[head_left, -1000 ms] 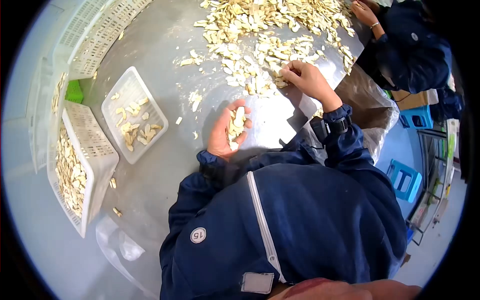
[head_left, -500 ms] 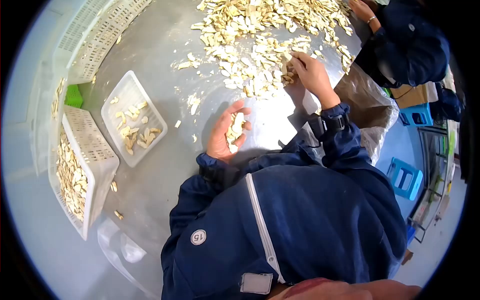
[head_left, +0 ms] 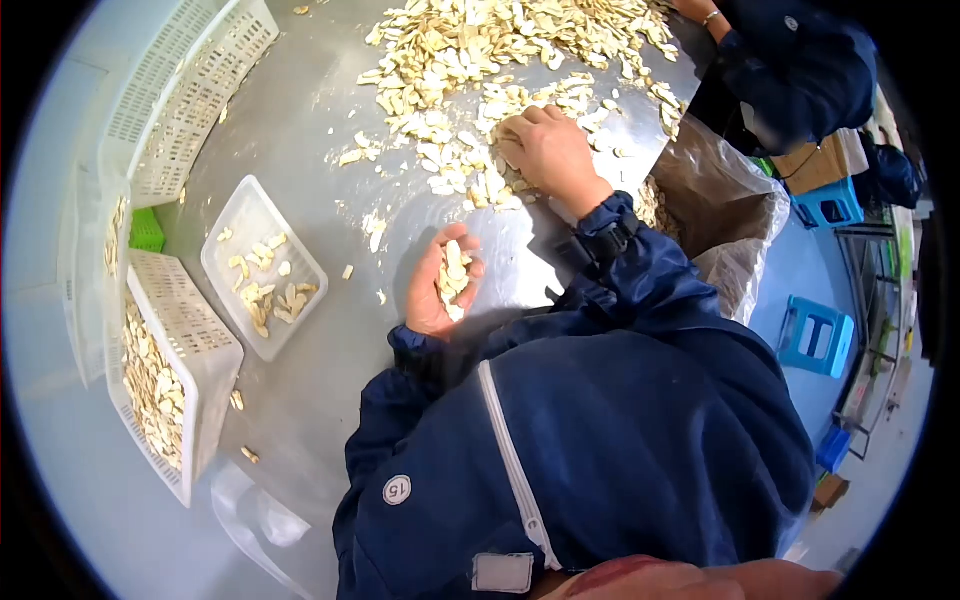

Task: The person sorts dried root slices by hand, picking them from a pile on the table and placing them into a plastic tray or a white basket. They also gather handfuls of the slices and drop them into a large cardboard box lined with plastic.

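Observation:
My left hand [head_left: 436, 287] is curled palm-up around several pale dried slices [head_left: 453, 280], held just above the metal table [head_left: 310, 340]. My right hand [head_left: 550, 155] reaches down into the near part of the spread of slices [head_left: 455, 150], back of the hand upward. Its fingertips touch the slices, and whether one is pinched there is hidden. A larger heap of the same cream-coloured slices [head_left: 500, 40] lies beyond it. Left of my left hand, a shallow white tray [head_left: 222, 285] holds a small number of slices.
A white slotted basket [head_left: 215, 375] full of slices stands at the left edge, with another white basket [head_left: 205, 105] behind it. At right are a clear plastic-lined container [head_left: 735, 215] and blue stools [head_left: 815, 338]. A co-worker's arm [head_left: 740, 60] reaches in at upper right.
My right hand has moved left and slightly down over the slices. My left hand stays curled round its slices. The view has shifted slightly.

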Motion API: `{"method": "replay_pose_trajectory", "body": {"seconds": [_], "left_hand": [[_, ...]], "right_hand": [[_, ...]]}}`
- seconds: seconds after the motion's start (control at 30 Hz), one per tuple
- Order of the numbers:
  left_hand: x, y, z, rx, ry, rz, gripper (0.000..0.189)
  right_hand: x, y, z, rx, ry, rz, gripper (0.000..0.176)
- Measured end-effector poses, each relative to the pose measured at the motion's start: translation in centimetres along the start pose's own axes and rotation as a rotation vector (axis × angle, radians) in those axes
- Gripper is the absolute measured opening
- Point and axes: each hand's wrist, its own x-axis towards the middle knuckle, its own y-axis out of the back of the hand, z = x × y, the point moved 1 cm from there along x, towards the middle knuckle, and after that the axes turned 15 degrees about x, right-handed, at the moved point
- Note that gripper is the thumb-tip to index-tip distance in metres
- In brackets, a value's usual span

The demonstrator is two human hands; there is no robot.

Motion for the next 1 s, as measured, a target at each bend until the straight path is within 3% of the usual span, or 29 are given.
{"method": "replay_pose_trajectory", "body": {"seconds": [0.2,0.23,0.47,0.6,0.7,0.87,0.9,1.0], "left_hand": [[0.0,-0.1,-0.2,-0.018,-0.006,-0.020,0.040],[0.1,-0.1,-0.2,-0.023,-0.011,-0.032,0.040],[0.2,-0.5,0.1,0.005,0.002,-0.029,0.038],[0.2,-0.4,0.1,-0.006,0.004,-0.043,0.039],[0.3,-0.2,0.0,-0.010,-0.006,-0.033,0.043],[0.3,-1.4,0.4,-0.006,0.023,0.059,0.051],[0.4,-1.8,0.6,0.001,0.026,0.074,0.052],[0.3,-1.0,0.3,0.023,0.036,0.085,0.047]], "right_hand": [[-0.5,0.4,0.3,0.119,-0.003,0.025,0.016],[-0.5,1.6,0.1,0.124,-0.124,-0.033,0.019],[-3.0,3.5,2.9,1.053,-0.728,-0.075,0.038],[-2.6,5.2,1.0,1.179,-0.834,-0.059,0.042],[-2.9,4.2,0.7,1.202,-0.781,-0.077,0.041],[-3.6,4.9,-5.2,1.205,-0.340,-0.433,0.034],[-3.3,5.5,-6.0,1.091,-0.338,-0.428,0.031],[-3.1,2.9,-4.7,0.513,0.151,-0.161,0.030]]}}
